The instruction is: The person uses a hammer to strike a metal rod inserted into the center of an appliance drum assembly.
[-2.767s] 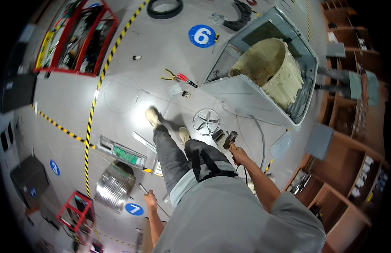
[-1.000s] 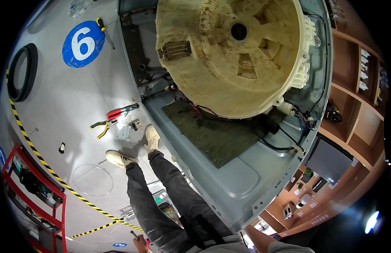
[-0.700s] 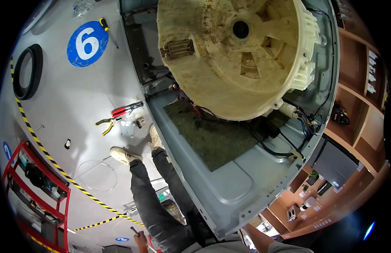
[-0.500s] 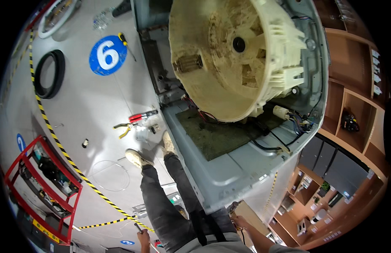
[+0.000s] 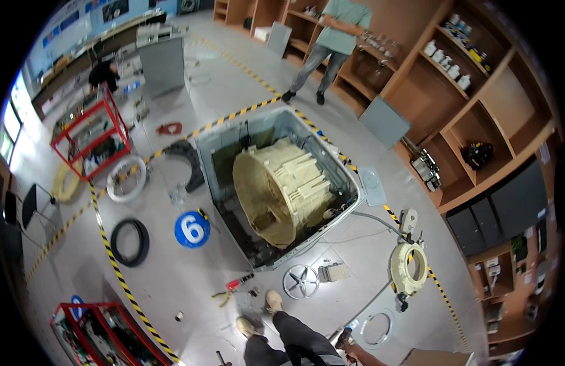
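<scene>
At the lower edge my right hand [image 5: 349,349] is closed round a dark hand tool [image 5: 343,337] whose kind I cannot make out. Only a sliver of my left hand [image 5: 227,364] shows at the bottom, at a dark rod-shaped tool [image 5: 220,357] that stands up from it. Ahead of my feet a grey washing machine cabinet [image 5: 276,262] lies open side up. Inside it sits a stained cream outer tub [image 5: 301,183], tilted with its mouth toward the left. Neither hand touches the cabinet or tub.
Red-handled pliers [image 5: 238,282], a spoked pulley wheel [image 5: 301,282] and a black rubber ring [image 5: 129,242] lie on the floor. A cream ring [image 5: 408,268] is at right. Red tool carts [image 5: 93,134] stand left. Another person [image 5: 337,36] stands beyond the cabinet, by wooden shelves [image 5: 435,73].
My view has swung up and back, so the whole cabinet, more floor and another person now show. My left hand has nearly left the picture; my right hand still holds its tool.
</scene>
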`<control>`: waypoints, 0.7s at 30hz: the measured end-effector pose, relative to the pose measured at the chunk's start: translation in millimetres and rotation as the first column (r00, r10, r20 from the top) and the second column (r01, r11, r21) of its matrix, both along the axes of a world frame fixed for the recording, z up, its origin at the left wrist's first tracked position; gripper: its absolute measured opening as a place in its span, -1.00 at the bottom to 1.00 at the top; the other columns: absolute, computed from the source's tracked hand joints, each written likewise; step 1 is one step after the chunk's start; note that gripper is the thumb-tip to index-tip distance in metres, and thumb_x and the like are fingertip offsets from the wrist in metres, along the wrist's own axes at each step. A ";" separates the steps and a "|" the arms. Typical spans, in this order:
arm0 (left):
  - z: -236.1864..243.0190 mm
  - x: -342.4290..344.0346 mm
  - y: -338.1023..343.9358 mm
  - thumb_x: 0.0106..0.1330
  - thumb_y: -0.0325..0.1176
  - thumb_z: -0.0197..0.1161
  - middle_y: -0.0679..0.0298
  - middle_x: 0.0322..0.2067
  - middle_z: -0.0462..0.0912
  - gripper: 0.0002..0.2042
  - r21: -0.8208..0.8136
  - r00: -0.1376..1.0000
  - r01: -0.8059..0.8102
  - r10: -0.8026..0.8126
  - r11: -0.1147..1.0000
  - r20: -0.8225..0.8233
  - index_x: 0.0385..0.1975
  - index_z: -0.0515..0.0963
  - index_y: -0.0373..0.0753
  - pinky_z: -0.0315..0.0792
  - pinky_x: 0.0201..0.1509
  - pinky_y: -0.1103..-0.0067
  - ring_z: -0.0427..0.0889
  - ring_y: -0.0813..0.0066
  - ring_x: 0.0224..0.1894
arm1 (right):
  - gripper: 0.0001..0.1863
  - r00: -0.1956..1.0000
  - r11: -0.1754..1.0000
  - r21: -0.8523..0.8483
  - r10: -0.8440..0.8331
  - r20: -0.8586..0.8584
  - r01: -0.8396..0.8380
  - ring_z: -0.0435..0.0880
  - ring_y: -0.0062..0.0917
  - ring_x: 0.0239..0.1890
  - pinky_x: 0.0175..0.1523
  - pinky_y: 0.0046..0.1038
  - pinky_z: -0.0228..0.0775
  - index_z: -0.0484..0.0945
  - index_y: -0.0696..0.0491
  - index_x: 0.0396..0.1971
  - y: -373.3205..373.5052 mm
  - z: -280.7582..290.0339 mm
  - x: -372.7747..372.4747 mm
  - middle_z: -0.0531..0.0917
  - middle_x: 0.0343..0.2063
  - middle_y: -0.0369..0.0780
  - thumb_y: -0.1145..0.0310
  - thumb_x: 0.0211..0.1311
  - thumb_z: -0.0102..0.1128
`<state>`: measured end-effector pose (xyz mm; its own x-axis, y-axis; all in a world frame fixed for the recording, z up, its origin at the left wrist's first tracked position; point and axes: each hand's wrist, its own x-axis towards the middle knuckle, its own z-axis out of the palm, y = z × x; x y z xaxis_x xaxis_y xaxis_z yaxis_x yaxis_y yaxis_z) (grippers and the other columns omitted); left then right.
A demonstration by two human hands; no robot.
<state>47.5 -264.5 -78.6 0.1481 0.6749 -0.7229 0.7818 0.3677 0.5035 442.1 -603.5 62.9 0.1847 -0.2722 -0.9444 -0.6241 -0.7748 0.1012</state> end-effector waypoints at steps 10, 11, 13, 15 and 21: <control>47.2 18.4 45.9 0.07 -0.20 0.14 0.12 -0.79 0.45 -0.65 0.194 0.959 0.284 -0.278 0.939 -0.054 -0.75 0.47 -0.40 0.30 -0.60 0.35 0.45 0.28 -0.70 | -0.34 0.967 0.991 -0.030 -0.122 0.225 0.132 0.46 -0.38 -0.75 -0.66 -0.31 0.34 0.47 0.25 -0.46 -79.6 -16.4 -88.6 0.47 -0.67 -0.13 -0.19 0.19 -0.08; 48.1 29.6 46.6 0.03 -0.21 0.16 0.04 -0.76 0.51 -0.65 0.211 0.955 0.294 -0.281 0.932 -0.088 -0.71 0.49 -0.46 0.39 -0.56 0.34 0.55 0.17 -0.68 | -0.37 0.964 0.983 -0.032 -0.168 0.204 0.178 0.45 -0.37 -0.78 -0.70 -0.28 0.33 0.43 0.26 -0.46 -96.1 -22.6 -92.9 0.43 -0.70 -0.13 -0.15 0.22 -0.09; 78.6 61.4 42.3 0.01 -0.15 0.18 -0.11 -0.66 0.55 -0.60 0.149 0.933 0.351 -0.332 0.924 -0.142 -0.65 0.51 -0.50 0.43 -0.38 0.29 0.62 0.01 -0.48 | -0.41 0.959 0.968 -0.038 -0.239 0.153 0.247 0.44 -0.36 -0.79 -0.72 -0.29 0.33 0.40 0.25 -0.45 -117.0 -36.8 -103.6 0.40 -0.73 -0.14 -0.11 0.25 -0.09; 89.8 84.7 34.5 0.04 -0.17 0.17 -0.07 -0.63 0.58 -0.64 0.086 0.896 0.423 -0.403 0.902 -0.188 -0.63 0.53 -0.46 0.45 -0.35 0.30 0.62 0.00 -0.44 | -0.45 0.957 0.959 -0.050 -0.273 0.098 0.278 0.46 -0.37 -0.77 -0.68 -0.35 0.35 0.43 0.21 -0.42 -136.4 -38.1 -108.6 0.41 -0.74 -0.14 -0.08 0.26 -0.08; 62.9 170.4 16.3 0.15 -0.06 0.10 -0.13 -0.50 0.57 -0.60 0.146 0.656 0.751 -0.704 0.644 -0.271 -0.47 0.57 -0.37 0.43 -0.27 0.22 0.57 -0.09 -0.34 | -0.14 0.961 0.976 0.164 -0.178 0.209 0.145 0.46 -0.31 -0.44 -0.37 -0.29 0.31 0.48 0.20 -0.35 -235.1 -108.2 -128.6 0.51 -0.49 -0.06 -0.44 0.07 -0.30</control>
<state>217.9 -248.2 -15.7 0.5529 0.5465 -0.6290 0.8250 -0.4649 0.3213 313.5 -838.6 -45.3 0.3587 -0.1782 -0.9163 -0.7361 -0.6576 -0.1603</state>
